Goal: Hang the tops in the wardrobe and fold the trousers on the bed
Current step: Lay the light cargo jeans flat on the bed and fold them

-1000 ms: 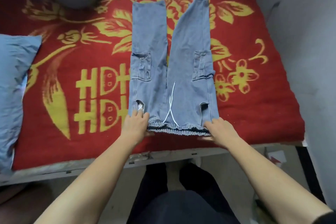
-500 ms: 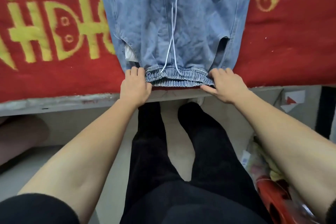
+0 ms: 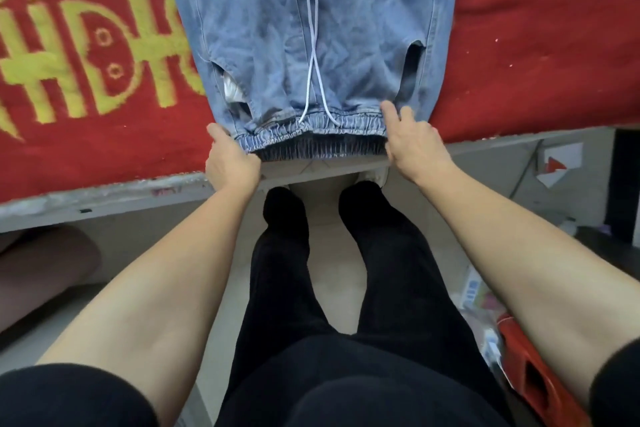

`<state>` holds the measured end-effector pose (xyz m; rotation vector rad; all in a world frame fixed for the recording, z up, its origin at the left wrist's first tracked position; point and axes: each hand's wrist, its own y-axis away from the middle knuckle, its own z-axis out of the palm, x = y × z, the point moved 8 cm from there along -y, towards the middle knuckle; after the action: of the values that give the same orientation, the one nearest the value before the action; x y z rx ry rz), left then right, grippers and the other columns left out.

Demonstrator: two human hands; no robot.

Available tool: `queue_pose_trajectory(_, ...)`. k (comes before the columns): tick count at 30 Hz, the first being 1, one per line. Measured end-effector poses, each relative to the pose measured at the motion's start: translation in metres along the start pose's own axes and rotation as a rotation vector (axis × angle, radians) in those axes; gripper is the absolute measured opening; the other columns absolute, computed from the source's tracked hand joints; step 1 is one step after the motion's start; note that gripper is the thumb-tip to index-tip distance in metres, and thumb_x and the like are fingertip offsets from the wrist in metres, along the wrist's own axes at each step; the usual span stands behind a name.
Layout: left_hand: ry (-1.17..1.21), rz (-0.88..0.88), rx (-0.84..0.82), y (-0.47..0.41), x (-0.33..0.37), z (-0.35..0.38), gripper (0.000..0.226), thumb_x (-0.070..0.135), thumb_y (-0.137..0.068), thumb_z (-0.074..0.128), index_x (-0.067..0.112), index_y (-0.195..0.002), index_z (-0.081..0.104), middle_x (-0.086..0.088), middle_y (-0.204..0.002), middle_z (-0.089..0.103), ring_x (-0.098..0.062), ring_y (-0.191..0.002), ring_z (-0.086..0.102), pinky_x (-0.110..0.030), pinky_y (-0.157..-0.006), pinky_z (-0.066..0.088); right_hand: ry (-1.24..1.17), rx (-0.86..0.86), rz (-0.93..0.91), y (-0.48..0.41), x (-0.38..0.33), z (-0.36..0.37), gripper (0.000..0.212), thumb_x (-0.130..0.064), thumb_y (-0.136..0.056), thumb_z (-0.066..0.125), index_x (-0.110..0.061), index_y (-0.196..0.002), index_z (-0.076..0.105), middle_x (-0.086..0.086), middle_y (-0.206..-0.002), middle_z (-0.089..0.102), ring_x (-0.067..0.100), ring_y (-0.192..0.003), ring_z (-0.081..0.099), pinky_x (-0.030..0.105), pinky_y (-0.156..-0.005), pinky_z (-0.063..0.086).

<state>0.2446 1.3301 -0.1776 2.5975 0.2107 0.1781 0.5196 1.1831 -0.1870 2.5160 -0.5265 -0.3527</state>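
One pair of blue denim trousers (image 3: 311, 28) lies flat on the red blanket (image 3: 536, 73) of the bed, front side up. Its long axis runs straight away from me. The elastic waistband (image 3: 311, 137) is the end nearest me and the legs run out of view at the top.

My left hand (image 3: 230, 163) grips the waistband's left corner, thumb on top and fingers curled underneath. My right hand (image 3: 412, 144) holds the right corner, with its fingers (image 3: 391, 113) laid over the denim and the thumb out of sight below. Both forearms are bare and reach forward from dark sleeves.

The waistband sticks out just past the blanket's near edge, over the pale bed frame (image 3: 104, 199), so its underside shows as a dark strip. Bare blanket lies to either side of the trousers, wider on the left, where yellow characters are woven in.

I count one white drawstring (image 3: 313, 45) with two ends lying up the middle. There are two slanted hip pockets, the left one (image 3: 230, 87) showing white lining. Below the frame I see pale floor and my own two legs in black. A red plastic thing (image 3: 540, 378) lies by clutter at the lower right.
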Motion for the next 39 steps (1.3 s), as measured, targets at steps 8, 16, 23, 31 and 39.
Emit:
queue_pose_trajectory(8,-0.571,0.557,-0.072,0.017,-0.013,-0.001,0.063,-0.006,-0.078,0.053,0.022,-0.132,0.037,-0.014,-0.1,0.051,-0.031,-0.067,0.045,-0.037,-0.051,0.033,-0.007,0.136,-0.084,0.061,0.025,0.011,0.029,-0.02,-0.092,0.058,-0.014,-0.12,0.056,0.016,-0.091,0.045,0.036,-0.076,0.053,0.043,-0.054,0.043)
queue_pose_trajectory(16,-0.776,0.398,-0.463,0.006,-0.012,0.036,0.044,0.032,-0.083,0.06,0.017,-0.116,0.034,-0.014,-0.098,0.051,-0.038,-0.094,0.057,-0.041,-0.067,0.04,-0.043,-0.542,0.04,0.047,0.005,0.08,0.036,-0.041,-0.094,0.043,-0.026,-0.121,0.06,0.014,-0.131,0.048,0.035,-0.119,0.049,0.044,-0.093,0.044)
queue_pose_trajectory(23,-0.234,0.813,-0.204,0.028,0.109,0.02,0.018,0.024,-0.087,0.052,0.01,-0.097,0.057,-0.013,-0.099,0.057,-0.037,-0.096,0.055,-0.044,-0.072,0.045,-0.527,0.181,0.543,-0.007,0.09,-0.016,0.03,-0.036,-0.097,0.037,-0.017,-0.103,0.059,0.015,-0.111,0.062,0.035,-0.102,0.058,0.041,-0.082,0.041)
queue_pose_trajectory(31,-0.03,0.915,-0.361,0.101,0.202,0.082,0.028,0.017,-0.089,0.052,0.011,-0.115,0.058,-0.009,-0.115,0.054,-0.03,-0.108,0.051,-0.045,-0.078,0.048,-0.556,0.347,0.544,-0.066,0.13,-0.057,0.048,-0.064,-0.086,0.052,-0.027,-0.116,0.059,0.001,-0.117,0.059,0.019,-0.107,0.058,0.031,-0.09,0.04)
queue_pose_trajectory(39,-0.199,0.777,-0.337,0.105,0.21,0.121,0.061,0.065,-0.088,0.053,0.013,-0.12,0.055,-0.006,-0.119,0.049,-0.025,-0.115,0.044,-0.042,-0.085,0.048,-0.529,0.271,0.465,-0.096,0.136,-0.055,0.031,-0.047,-0.094,0.055,-0.025,-0.11,0.071,0.002,-0.122,0.063,0.021,-0.114,0.058,0.029,-0.094,0.041)
